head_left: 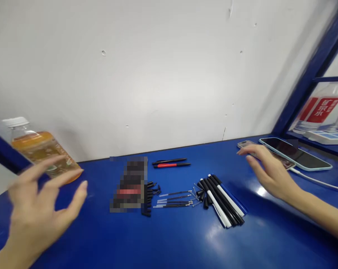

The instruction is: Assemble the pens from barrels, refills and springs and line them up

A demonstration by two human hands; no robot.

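My left hand (43, 203) hovers open above the blue table (169, 239) at the left, fingers spread, just in front of a bottle of orange drink (41, 149). My right hand (265, 168) reaches to the right with fingers stretched out, its tips touching a phone (249, 144) lying flat. Between my hands lie pen parts: a bundle of black and white pen barrels (223, 200), thin refills (174, 200) with small springs, and small black tips (150, 196). Two assembled pens (171, 163), one with red, lie farther back.
A second phone (294, 153) with a pale case lies at the right with a white cable (317, 181). A blurred dark patch (129, 185) sits left of the pen parts. A white wall stands behind. A blue frame post (311, 71) rises at right, a large labelled water bottle (320, 108) behind it.
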